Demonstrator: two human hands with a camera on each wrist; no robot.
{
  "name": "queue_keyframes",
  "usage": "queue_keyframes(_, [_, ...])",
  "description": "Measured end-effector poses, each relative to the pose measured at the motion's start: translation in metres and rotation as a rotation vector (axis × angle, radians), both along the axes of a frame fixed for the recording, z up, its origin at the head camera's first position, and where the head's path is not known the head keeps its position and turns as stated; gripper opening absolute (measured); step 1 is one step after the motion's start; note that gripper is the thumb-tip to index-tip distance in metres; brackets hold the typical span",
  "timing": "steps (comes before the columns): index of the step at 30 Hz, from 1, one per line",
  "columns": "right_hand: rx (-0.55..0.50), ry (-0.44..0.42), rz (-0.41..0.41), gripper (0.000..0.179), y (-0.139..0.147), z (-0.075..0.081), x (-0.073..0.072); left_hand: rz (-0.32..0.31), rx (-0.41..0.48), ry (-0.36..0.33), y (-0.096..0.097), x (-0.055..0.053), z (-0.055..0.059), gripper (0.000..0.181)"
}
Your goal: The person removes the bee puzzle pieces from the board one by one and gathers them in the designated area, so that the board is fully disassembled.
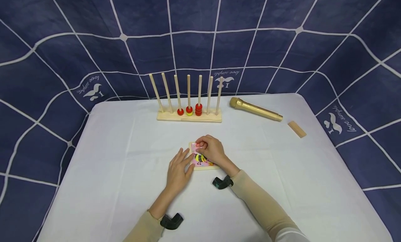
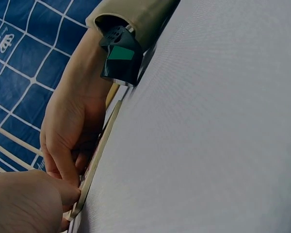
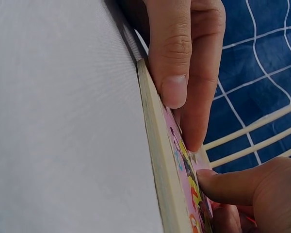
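Note:
A small wooden jigsaw puzzle board (image 1: 205, 168) with a pink bee picture lies flat on the white table. My left hand (image 1: 179, 170) rests along its left side, fingers mostly extended and touching the frame edge. Over the board's upper part, my right hand (image 1: 213, 149) has its thumb and index finger curled together, pinching a small red puzzle piece (image 1: 197, 145). That hand covers the board's upper right. In the right wrist view, the right thumb (image 3: 228, 187) sits close to the printed surface, and the left fingertips (image 3: 174, 92) touch the board's edge; the piece is mostly hidden.
Behind the board stands a wooden counting rack (image 1: 189, 118) with upright pegs and several red and yellow beads. A gold microphone (image 1: 257, 109) lies at the back right, beside a small flat wooden block (image 1: 297, 129). Blue gridded cloth (image 1: 200, 50) surrounds the table.

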State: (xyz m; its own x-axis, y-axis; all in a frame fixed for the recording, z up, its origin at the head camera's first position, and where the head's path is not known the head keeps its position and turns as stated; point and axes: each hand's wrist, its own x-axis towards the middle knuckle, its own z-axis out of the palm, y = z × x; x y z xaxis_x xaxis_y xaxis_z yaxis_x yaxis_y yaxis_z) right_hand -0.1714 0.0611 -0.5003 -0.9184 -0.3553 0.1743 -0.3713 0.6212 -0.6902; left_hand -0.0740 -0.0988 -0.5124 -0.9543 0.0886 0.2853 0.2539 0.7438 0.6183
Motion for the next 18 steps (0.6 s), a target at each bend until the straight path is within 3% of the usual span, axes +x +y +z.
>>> queue_keyframes(18, [-0.022,0.000,0.035,0.018,0.0006,0.0014,0.0007,0.000,0.006,0.003,-0.0001,-0.0003,0.0013,0.038])
